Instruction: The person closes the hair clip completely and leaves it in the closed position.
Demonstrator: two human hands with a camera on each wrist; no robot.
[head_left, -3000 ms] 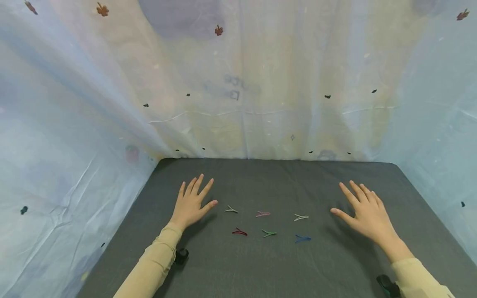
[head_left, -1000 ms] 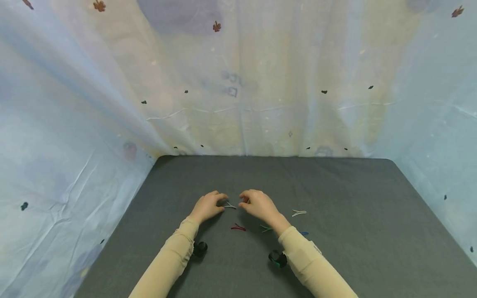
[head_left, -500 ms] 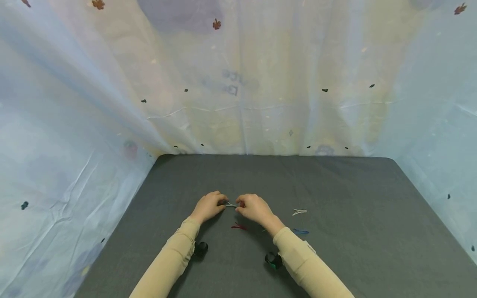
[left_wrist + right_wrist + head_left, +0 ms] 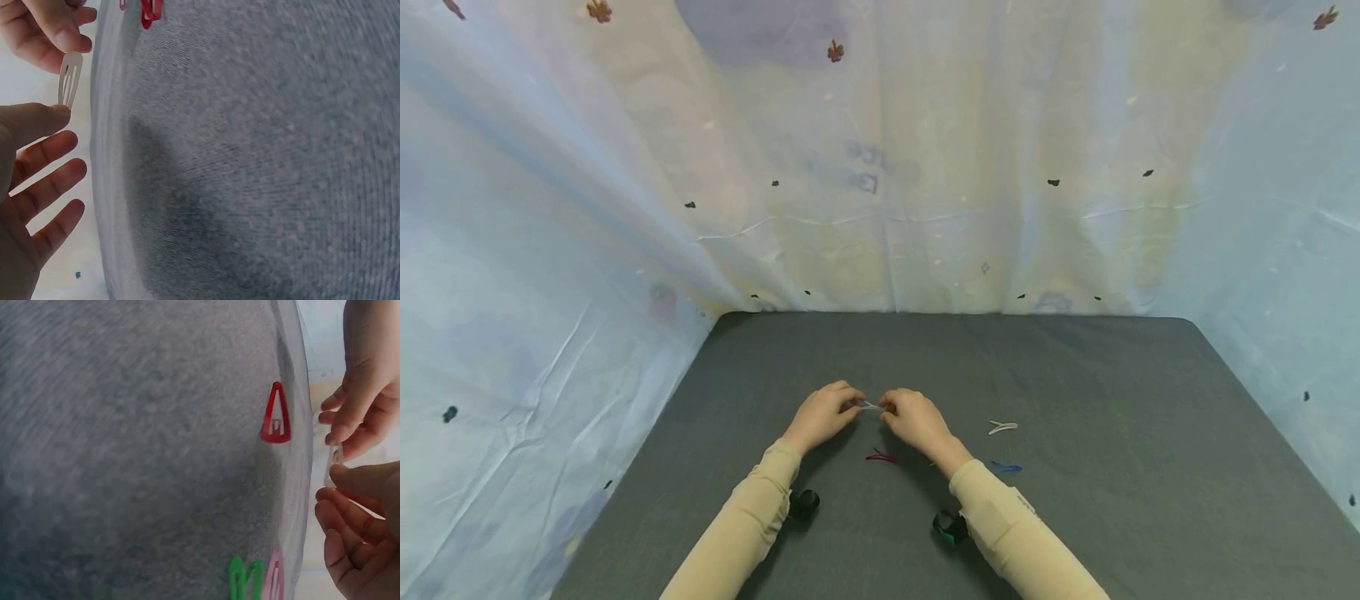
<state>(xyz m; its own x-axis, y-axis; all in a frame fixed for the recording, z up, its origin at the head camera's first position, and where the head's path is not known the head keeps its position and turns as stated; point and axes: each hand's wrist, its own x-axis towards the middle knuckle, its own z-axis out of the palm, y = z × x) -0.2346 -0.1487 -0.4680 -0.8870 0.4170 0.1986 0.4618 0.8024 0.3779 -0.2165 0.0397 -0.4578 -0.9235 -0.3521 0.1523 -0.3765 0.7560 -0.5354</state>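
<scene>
The pale clip [image 4: 70, 76] rose, pinched between fingers [image 4: 49, 119].

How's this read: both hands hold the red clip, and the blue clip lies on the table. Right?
One error: the held clip between left hand and right hand is pale, as the left wrist view shows. The red clip lies on the table. Blue clip on the table: correct.
</scene>
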